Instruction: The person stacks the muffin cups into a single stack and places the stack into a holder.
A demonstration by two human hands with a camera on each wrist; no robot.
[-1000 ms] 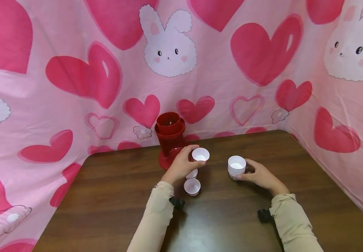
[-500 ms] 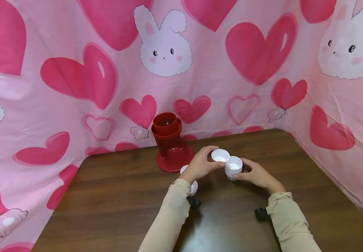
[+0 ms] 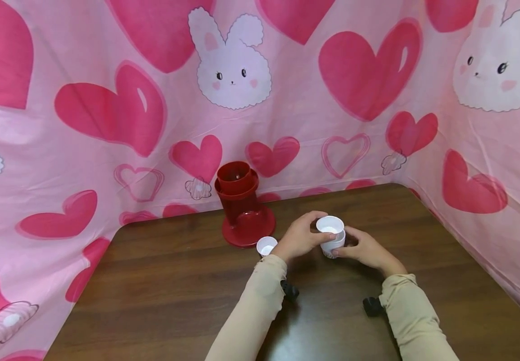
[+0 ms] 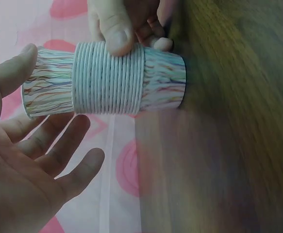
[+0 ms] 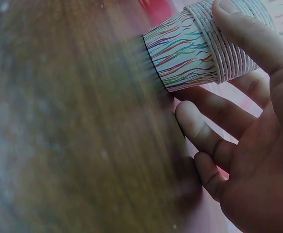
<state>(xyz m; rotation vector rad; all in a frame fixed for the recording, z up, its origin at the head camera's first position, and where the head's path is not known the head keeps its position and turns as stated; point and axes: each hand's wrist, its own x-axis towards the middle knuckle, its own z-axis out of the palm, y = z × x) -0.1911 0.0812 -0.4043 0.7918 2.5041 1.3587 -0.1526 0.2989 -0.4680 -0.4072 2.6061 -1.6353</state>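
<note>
The left grip (image 3: 302,238) is clamped on a white paper cup (image 3: 329,222), thumb on the near side of the rim and a finger round the far side; its other fingers spread loosely below the cup in the left wrist view. The right grip (image 3: 367,250) is clamped on a stack of paper cups (image 4: 107,80), the thumb laid across the ridged rims and the fingers on the opposite side.

The cup in the left grip sits mouth up at the top of the stack, its lower part inside the uppermost rim and its upper wall showing above it. Below the right grip's thumb, the wall of the lowest cup shows wavy coloured lines, and its base rests on the brown wooden desk (image 3: 165,296). The stack stands upright between the two grips.

Just to the left of the left grip's wrist, another white cup (image 3: 266,245) stands mouth up, its near side partly covered by the wrist. Beyond that cup, left of and farther back than both grips, a red stand (image 3: 238,205) rises from a round base. Behind the grips and the desk hangs a pink cloth (image 3: 287,110) printed with hearts and rabbits. Beige sleeves (image 3: 251,313) cover both forearms.
</note>
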